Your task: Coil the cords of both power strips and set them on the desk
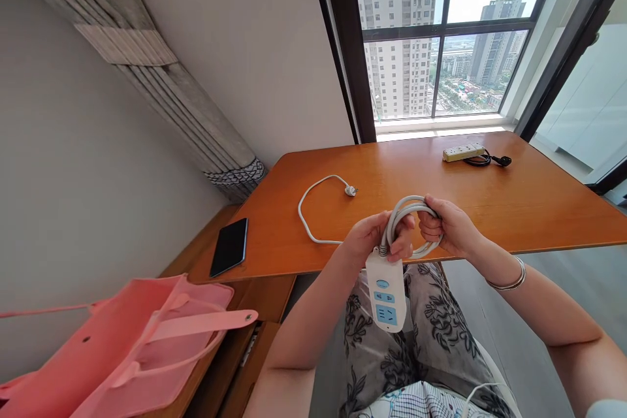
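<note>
**Looped white flexible cord (402, 211) gripped on both sides at a smooth orange-brown wooden table (401, 170)**

At the far left, a soft pink bag (122, 333) with a strap and thin handles is seen beside the table, below a grey patterned fabric curtain (191, 111) that is gathered along the wall. Near the table's left end, a flat black rectangular device (229, 247), apparently a phone, is laid close to the front edge. Farther right, the free length of the cord is curved across the wood, and its white plug (351, 191) is left lying on the surface.

By the left hand (378, 237), the loops are held close to the strip end, with the fingers curled around them. Below it, a white rounded plastic power strip (386, 290) with three pale-blue panels is suspended in front of the lap, where grey trousers (441, 313) with dark leaf patterns are worn. Whether the trousers are touched by the strip cannot be told.

By the right hand (448, 225), the opposite side of the loops is held in a closed grip. Behind it, well apart, a pale yellowish block-shaped power strip (463, 153) is placed near the table's back edge, with its coiled black cord (479, 160) and black plug (502, 161) just beside it. On the right wrist a silver-coloured bracelet (512, 279) is worn.
</note>
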The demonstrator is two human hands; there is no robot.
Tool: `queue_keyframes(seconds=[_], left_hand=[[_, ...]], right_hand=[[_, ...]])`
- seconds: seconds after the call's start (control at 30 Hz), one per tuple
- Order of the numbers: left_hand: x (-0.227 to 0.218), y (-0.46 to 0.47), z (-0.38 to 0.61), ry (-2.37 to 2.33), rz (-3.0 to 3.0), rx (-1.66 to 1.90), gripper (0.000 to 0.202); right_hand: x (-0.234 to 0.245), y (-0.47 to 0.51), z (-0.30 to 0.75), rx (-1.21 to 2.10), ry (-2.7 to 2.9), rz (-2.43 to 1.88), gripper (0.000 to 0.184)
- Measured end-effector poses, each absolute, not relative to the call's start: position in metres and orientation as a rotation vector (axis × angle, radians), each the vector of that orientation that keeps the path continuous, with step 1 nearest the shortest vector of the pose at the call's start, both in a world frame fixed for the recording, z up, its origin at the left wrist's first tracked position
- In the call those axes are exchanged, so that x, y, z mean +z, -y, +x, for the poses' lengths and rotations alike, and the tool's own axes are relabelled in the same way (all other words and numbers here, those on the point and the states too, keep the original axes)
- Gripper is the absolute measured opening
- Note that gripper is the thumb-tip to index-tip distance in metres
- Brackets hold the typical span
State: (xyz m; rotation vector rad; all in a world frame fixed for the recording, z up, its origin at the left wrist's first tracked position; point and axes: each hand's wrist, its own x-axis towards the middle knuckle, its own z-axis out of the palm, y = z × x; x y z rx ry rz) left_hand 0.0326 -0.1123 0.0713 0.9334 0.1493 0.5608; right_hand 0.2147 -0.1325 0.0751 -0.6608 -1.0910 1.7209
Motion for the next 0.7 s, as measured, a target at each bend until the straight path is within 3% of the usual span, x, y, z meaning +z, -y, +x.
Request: queue_keyframes(seconds=[0.4,0.7], left_hand=[[0.075,0.128,0.035,-0.116,0.874,0.657,0.032],[0.08,0.132,0.041,-0.109,0.837,0.751,0.029]], right_hand=[[0.071,0.133,0.22,1.492,1.204,-0.686,0.037],[0.058,0.132,0.219,1.267,1.354,-0.713,0.046]])
